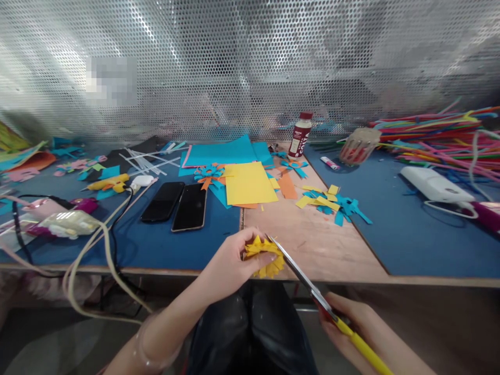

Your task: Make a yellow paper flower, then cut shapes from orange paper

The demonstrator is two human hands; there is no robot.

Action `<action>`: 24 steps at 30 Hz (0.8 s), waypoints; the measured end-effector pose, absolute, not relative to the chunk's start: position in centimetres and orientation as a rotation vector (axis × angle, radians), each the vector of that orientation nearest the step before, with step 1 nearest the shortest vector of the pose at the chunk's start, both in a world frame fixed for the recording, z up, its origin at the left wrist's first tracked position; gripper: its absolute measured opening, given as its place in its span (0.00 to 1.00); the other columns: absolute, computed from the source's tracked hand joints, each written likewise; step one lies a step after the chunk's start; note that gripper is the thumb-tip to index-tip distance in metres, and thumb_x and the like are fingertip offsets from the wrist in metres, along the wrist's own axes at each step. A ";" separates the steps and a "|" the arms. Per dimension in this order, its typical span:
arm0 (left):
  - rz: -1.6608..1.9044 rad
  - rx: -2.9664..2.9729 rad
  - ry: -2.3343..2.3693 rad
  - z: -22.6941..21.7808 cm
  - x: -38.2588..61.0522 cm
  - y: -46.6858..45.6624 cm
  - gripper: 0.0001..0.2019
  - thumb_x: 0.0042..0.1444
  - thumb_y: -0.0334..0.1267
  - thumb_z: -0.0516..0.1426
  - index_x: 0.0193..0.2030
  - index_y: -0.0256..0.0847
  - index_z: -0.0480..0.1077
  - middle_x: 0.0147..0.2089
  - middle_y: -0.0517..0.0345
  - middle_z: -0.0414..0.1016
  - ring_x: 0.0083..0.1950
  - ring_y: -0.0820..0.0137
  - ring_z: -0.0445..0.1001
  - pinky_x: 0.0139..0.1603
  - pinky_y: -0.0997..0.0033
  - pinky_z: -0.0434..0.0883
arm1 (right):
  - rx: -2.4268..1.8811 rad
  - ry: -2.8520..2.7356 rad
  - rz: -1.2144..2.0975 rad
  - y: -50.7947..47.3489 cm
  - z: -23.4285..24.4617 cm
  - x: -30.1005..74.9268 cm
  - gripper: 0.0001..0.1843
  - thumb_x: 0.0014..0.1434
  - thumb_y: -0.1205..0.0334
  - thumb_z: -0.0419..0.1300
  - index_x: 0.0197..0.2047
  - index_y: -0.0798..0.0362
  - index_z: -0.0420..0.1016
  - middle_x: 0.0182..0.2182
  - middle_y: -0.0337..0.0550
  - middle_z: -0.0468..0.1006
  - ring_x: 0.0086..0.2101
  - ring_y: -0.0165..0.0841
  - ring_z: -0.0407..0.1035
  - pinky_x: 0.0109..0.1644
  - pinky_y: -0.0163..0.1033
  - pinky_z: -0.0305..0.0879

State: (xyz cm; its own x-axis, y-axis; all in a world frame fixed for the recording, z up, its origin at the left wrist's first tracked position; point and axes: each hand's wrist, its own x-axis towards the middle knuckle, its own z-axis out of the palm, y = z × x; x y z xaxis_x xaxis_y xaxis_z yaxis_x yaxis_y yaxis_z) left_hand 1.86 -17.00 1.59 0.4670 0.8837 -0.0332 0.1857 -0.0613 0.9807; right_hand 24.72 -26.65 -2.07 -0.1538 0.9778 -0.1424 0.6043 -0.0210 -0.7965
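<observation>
Yellow paper, cut into a round piece with lots of points [274, 269], is pinched between the thumb and fingers of the left hand [233, 258], by the front edge of the table [312, 252]. The right hand [353, 315] is wrapped around the handles of the scissors [313, 290], and their tips are right by the top of the round piece. I can't tell if they touch it. Points show along its top and bottom, so much of the cutting looks done. The thumb hides some of it, so I can't tell if any part is left uncut. Behind it, a blue paper flower [202, 172] looks all cut out. Yellow strips [322, 202] lie on blue scraps [348, 207], and a big yellow sheet [250, 183] looks mostly whole.
</observation>
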 end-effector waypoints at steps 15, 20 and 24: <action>0.689 1.309 0.925 1.2 1.8 -16.6 0.11 0.49 0.40 0.64 0.33 0.35 0.69 0.32 0.58 0.74 0.32 0.74 0.72 0.34 0.76 0.67 | -1.705 -1.996 1.041 -26.3 -2.6 25.5 0.08 0.58 0.61 0.53 0.29 0.54 0.67 0.24 0.40 0.70 0.25 0.31 0.62 0.26 0.33 0.54; 0.679 1.268 0.910 1.1 1.9 -16.5 0.11 0.48 0.39 0.65 0.33 0.35 0.71 0.31 0.59 0.75 0.32 0.75 0.73 0.34 0.76 0.68 | -1.662 -1.907 1.069 -26.3 -2.4 25.3 0.07 0.56 0.62 0.55 0.27 0.54 0.66 0.23 0.38 0.68 0.24 0.29 0.60 0.25 0.32 0.54; 0.679 1.238 0.916 1.2 2.0 -16.5 0.11 0.46 0.37 0.65 0.34 0.35 0.71 0.32 0.58 0.76 0.33 0.74 0.74 0.36 0.75 0.69 | -1.668 -1.880 1.046 -26.3 -2.5 25.3 0.08 0.55 0.62 0.55 0.27 0.54 0.68 0.23 0.38 0.69 0.24 0.29 0.61 0.25 0.31 0.56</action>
State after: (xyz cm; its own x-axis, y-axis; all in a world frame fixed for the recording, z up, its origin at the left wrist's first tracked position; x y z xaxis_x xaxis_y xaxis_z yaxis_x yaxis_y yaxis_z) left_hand 1.96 -16.54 1.22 0.4897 0.8460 -0.2108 0.0444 0.2173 0.9751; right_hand 25.29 -26.32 -2.48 -0.1949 0.9662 -0.1688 0.6531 -0.0006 -0.7573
